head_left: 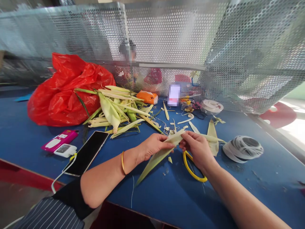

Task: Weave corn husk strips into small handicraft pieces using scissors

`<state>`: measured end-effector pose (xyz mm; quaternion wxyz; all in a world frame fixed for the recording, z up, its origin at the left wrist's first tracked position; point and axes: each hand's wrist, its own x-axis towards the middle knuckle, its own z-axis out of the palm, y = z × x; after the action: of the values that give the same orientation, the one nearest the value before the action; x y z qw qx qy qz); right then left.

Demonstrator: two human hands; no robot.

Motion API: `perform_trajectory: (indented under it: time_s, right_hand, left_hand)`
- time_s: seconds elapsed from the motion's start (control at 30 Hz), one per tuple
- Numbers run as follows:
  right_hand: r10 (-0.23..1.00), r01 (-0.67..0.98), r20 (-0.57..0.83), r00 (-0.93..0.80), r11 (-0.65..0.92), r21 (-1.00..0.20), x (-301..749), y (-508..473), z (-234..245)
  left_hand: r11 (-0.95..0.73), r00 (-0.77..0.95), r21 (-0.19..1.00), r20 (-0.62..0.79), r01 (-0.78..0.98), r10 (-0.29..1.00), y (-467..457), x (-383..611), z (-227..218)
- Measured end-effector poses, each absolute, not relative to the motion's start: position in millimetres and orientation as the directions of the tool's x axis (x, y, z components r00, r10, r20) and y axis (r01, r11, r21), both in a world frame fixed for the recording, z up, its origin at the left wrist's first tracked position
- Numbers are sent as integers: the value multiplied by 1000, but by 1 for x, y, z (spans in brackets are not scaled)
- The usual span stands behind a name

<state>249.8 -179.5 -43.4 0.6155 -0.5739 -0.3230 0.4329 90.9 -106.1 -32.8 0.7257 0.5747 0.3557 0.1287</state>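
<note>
A pale green corn husk (156, 159) stretches between my two hands above the blue table. My left hand (154, 145) pinches it near the middle, thumb on top, and its pointed end hangs down toward me. At its upper end, my right hand (192, 144) grips the husk between thumb and fingers. Below my right hand lie scissors with a yellow handle (195, 173); their blades are hidden. More husk pieces (213, 136) lie just behind my right hand, and small scraps (170, 160) are scattered around.
A heap of corn husks (119, 109) rests against a red plastic bag (69, 92). A black phone (87, 154) and a pink box (59, 141) lie left. A spool of white strip (243, 149) and a tape roll (212, 106) are right. A perforated metal screen (166, 35) stands behind.
</note>
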Motion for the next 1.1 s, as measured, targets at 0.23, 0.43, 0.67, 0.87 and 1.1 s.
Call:
perform_trajectory:
  time_s: [0.23, 0.43, 0.67, 0.87, 1.1]
  right_hand:
    - [964, 140, -58, 259, -97, -985, 249, -179, -40]
    - [986, 974, -116, 123, -142, -178, 279, -194, -23]
    - [906, 981, -378, 190, -160, 109, 276, -200, -21]
    - [911, 979, -361, 200, -176, 98, 289, -192, -30]
    - [944, 978, -260, 202, -183, 96, 305, -184, -37]
  left_hand:
    - [184, 664, 968, -250, 169, 704, -109, 97, -33]
    - [230, 473, 959, -281, 165, 835, -93, 97, -43]
    - [314, 433, 948, -307, 57, 848, -77, 94, -47]
    - [379, 390, 925, -349, -2, 852, -70, 91, -41]
    - [361, 369, 933, -337, 7, 866, -66, 91, -43]
